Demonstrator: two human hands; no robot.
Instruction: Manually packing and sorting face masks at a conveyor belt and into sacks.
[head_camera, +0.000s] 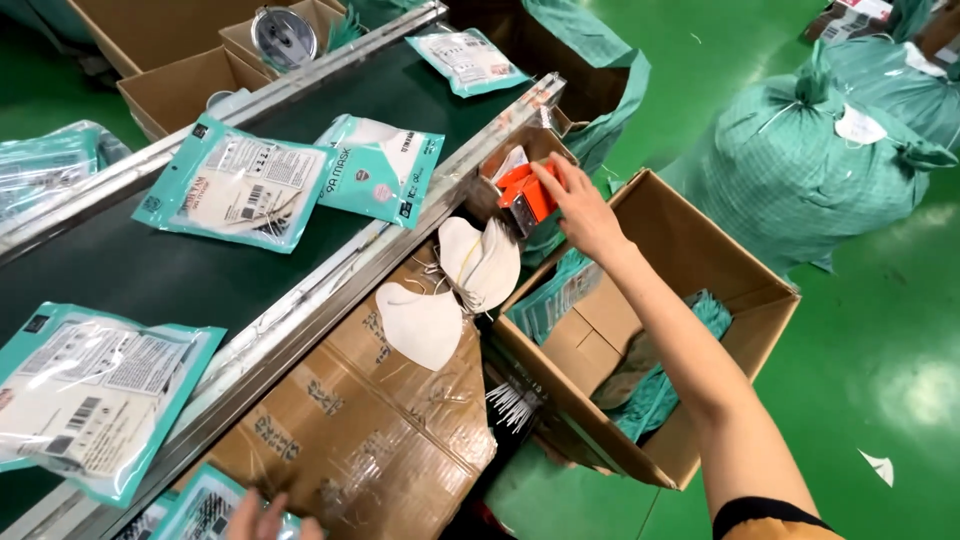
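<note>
Beside the conveyor, the right hand (580, 205) grips an orange tape dispenser (524, 196); the left hand (270, 518), low down, touches a mask packet (205, 505), its grasp unclear.

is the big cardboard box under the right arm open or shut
Open: the cardboard box has its flaps up, teal packets visible inside.
</note>
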